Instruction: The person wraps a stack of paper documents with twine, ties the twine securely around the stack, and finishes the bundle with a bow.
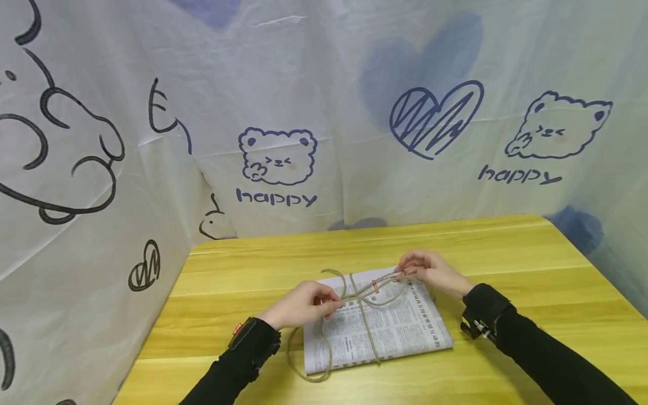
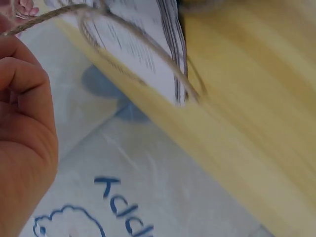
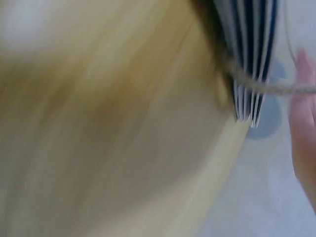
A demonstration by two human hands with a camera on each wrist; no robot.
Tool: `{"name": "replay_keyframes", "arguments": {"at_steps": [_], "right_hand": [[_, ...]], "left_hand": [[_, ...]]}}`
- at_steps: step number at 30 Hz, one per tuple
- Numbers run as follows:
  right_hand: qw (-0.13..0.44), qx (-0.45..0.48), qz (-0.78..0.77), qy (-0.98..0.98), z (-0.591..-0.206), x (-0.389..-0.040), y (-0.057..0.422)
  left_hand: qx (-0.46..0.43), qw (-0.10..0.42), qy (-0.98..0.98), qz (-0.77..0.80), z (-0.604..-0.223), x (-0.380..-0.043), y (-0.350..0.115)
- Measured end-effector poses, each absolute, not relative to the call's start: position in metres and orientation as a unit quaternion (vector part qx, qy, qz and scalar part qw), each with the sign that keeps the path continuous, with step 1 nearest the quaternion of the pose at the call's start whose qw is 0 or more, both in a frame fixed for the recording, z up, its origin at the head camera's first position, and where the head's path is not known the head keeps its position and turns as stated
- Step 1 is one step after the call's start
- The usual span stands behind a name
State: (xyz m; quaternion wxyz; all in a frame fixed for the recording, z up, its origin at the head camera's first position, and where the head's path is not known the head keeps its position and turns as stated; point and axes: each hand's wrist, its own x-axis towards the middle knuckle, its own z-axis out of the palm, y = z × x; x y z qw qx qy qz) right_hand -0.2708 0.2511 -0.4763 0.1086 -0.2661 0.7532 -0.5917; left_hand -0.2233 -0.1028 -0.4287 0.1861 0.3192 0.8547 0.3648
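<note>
A folded stack of newspaper (image 1: 405, 326) lies flat on the table, with brown twine (image 1: 369, 331) crossing it and loose loops and ends around the crossing. My left hand (image 1: 310, 304) pinches a strand near the crossing, left of the stack's middle. In the left wrist view, the twine (image 2: 49, 14) runs into the fingers of that left hand (image 2: 27, 118). At the stack's far right corner, my right hand (image 1: 430, 273) holds another part of the twine between thumb and fingers. The right wrist view is blurred; a strand (image 3: 276, 89) passes the layered newspaper edge (image 3: 252, 44) towards the hand.
The yellow wood-grain table (image 1: 243, 259) extends on all sides of the stack. A pale cloth (image 1: 344, 84) with bear and heart drawings hangs behind the table and along its left. One twine loop (image 1: 291, 360) hangs past the stack's near left corner onto the table.
</note>
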Motion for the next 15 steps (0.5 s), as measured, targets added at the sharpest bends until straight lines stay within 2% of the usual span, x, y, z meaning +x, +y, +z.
{"name": "replay_keyframes", "arguments": {"at_steps": [5,9,12,15], "right_hand": [[-0.054,-0.238,-0.452,0.858,-0.467,-0.262,0.260],[-0.134,-0.178,-0.384,0.896,-0.455,-0.257,0.274],[-0.158,-0.144,-0.376,0.902,-0.447,-0.255,0.290],[-0.154,-0.129,-0.416,0.887,-0.438,-0.253,0.306]], "left_hand": [[0.315,0.139,0.876,0.338,-0.417,-0.225,-0.124],[0.306,0.080,0.902,0.296,-0.401,-0.226,-0.146],[0.290,0.054,0.913,0.280,-0.390,-0.228,-0.164],[0.273,0.050,0.914,0.297,-0.385,-0.229,-0.178]]}}
